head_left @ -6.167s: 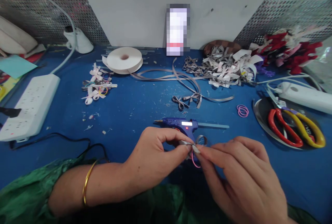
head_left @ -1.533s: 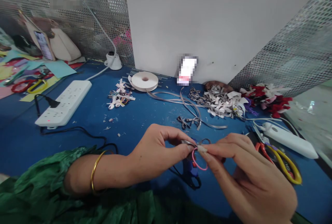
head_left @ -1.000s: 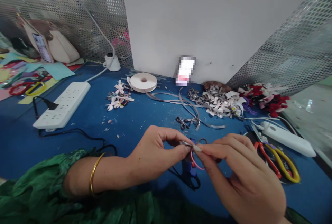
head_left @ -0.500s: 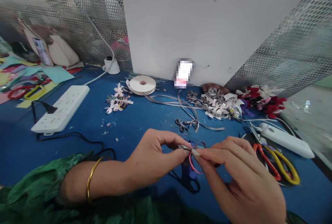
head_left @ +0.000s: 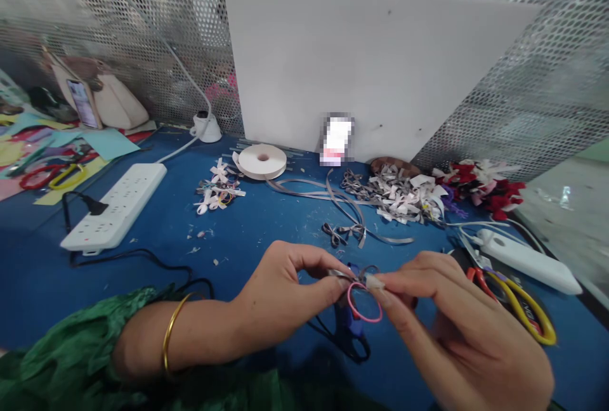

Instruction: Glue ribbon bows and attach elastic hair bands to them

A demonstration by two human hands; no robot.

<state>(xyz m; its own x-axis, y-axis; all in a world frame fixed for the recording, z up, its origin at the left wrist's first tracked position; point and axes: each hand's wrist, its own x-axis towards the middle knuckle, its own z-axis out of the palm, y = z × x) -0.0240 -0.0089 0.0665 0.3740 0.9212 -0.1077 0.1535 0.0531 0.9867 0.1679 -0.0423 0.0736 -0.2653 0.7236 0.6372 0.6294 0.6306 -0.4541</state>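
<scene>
In the head view, my left hand (head_left: 290, 287) is closed, thumb and forefinger pinching a small grey ribbon piece (head_left: 340, 274). Opposite it, my right hand (head_left: 457, 322) pinches the same ribbonwork close to its other side, where a grey loop (head_left: 370, 268) stands up. A pink elastic hair tie (head_left: 366, 320) hangs as a ring between the two hands, touching the ribbon. Exactly how ribbon and elastic are joined is hidden by the fingertips. Beneath the hands lies a blue tool (head_left: 353, 328) with a black cord, partly covered.
A ribbon spool (head_left: 273, 163) lies behind, near finished grey bows (head_left: 335, 234). Heaped bows (head_left: 404, 192) sit at the back right. Yellow-and-red-handled scissors (head_left: 528, 313) lie beside my right hand. At left are a power strip (head_left: 126, 198) and small white bows (head_left: 219, 175).
My right hand has shifted slightly right and down, drawing a little away from my left. More of the pink hair tie's ring now shows between them. The camera view has tilted slightly.
</scene>
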